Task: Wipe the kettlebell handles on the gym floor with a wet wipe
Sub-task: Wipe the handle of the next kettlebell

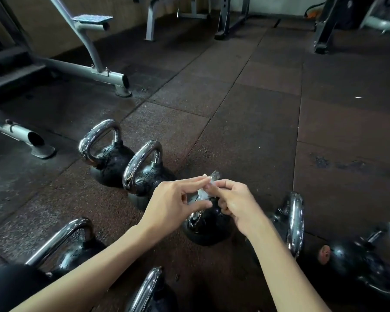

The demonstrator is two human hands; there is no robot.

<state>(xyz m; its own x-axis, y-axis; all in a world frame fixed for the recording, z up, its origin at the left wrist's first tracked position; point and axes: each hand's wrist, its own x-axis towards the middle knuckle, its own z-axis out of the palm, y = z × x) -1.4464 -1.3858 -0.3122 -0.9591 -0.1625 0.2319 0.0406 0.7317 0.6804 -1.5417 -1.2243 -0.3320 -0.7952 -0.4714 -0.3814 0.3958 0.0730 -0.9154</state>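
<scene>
Several black kettlebells with chrome handles stand on the dark rubber floor. My left hand (pixel 176 201) and my right hand (pixel 234 201) meet above the middle kettlebell (pixel 208 226), both pinching a small white wet wipe (pixel 204 192) between the fingertips. The wipe hangs just over that kettlebell's chrome handle, which my hands mostly hide; only its tip shows. Two kettlebells (pixel 109 154) (pixel 144 170) stand in a row to the left, another kettlebell (pixel 291 224) stands to the right, and more sit near the bottom edge.
A grey machine frame (pixel 95 70) with tube feet stands at the left. More gym equipment lines the back wall. A kettlebell (pixel 365 262) lies at the lower right, another kettlebell (pixel 68 246) at the lower left. Bare rubber tiles (pixel 257 109) stretch ahead.
</scene>
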